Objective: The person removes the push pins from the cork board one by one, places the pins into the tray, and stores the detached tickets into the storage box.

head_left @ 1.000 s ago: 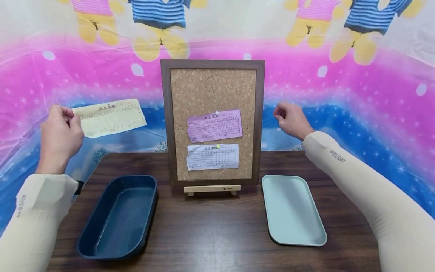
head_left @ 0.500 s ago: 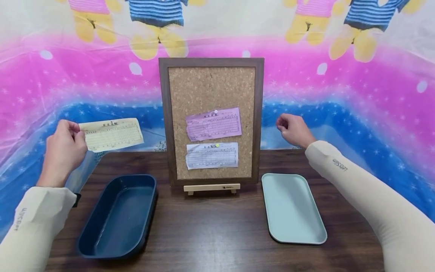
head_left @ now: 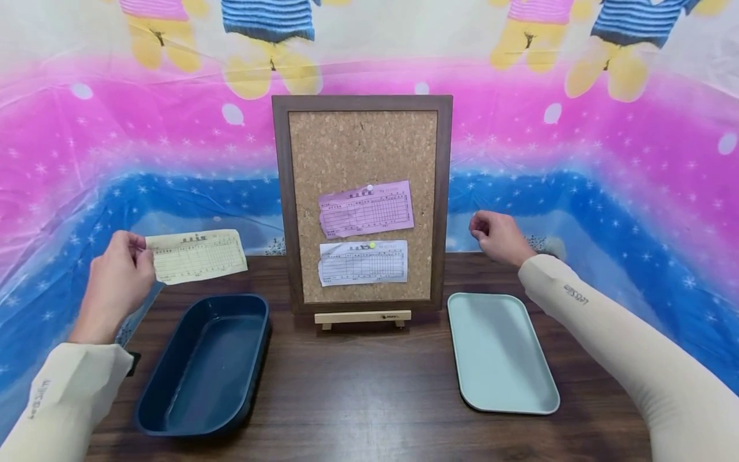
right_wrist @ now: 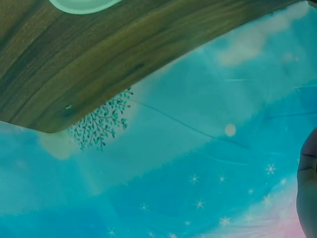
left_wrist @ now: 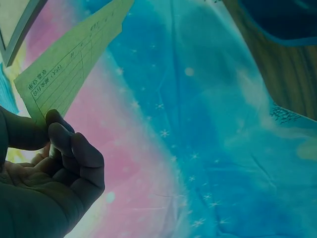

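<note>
My left hand pinches a pale yellow printed receipt slip by its left end. It holds the slip in the air above the far end of a deep dark blue bin. In the left wrist view, thumb and fingers grip the corner of the yellow slip. My right hand hovers above the far end of a light green tray, its fingers curled in; whether something small is between them I cannot tell. Only a sliver of the right hand shows in the right wrist view.
Between the hands, a framed cork board stands on a small wooden easel. A purple slip with a white pushpin and a white slip with a yellow-green pushpin hang on it. A printed cloth backdrop surrounds the dark wooden table.
My left hand has come down and slightly right with the yellow slip, closer to the blue bin. My right hand has lowered a little toward the green tray.
</note>
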`<state>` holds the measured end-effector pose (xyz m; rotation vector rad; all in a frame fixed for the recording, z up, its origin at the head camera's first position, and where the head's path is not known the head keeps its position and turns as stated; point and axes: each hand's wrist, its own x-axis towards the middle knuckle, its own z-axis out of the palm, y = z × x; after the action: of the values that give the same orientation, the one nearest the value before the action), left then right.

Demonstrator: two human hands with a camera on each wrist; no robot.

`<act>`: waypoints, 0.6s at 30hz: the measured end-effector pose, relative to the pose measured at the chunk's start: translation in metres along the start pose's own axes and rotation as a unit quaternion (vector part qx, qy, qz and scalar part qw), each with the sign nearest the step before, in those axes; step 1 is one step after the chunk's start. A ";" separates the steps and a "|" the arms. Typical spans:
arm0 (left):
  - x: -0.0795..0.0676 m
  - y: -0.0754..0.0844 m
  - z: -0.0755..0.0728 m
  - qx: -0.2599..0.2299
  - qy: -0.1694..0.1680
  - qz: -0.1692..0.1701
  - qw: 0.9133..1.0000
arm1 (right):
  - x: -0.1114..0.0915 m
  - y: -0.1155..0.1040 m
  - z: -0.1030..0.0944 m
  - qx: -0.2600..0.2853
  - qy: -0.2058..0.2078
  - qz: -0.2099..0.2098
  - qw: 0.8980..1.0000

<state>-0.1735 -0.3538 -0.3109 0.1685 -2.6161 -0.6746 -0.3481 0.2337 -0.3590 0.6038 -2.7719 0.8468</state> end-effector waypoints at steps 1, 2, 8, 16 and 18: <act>-0.002 -0.001 0.001 -0.002 -0.005 -0.002 1.000 | -0.001 0.001 0.001 0.002 -0.002 0.002 1.000; -0.003 -0.002 0.002 -0.003 -0.009 -0.003 1.000 | -0.001 0.001 0.001 0.004 -0.004 0.005 1.000; -0.009 -0.008 0.007 -0.010 -0.024 -0.001 1.000 | -0.003 0.003 0.001 0.013 -0.009 0.019 1.000; -0.015 -0.015 0.015 -0.006 -0.020 0.017 1.000 | -0.007 0.009 0.010 -0.004 0.002 0.006 1.000; -0.016 -0.017 0.017 -0.006 -0.024 0.022 0.999 | -0.009 0.011 0.012 -0.008 0.002 0.007 1.000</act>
<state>-0.1659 -0.3574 -0.3383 0.0926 -2.6526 -0.6868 -0.3452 0.2375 -0.3770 0.5794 -2.7796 0.8263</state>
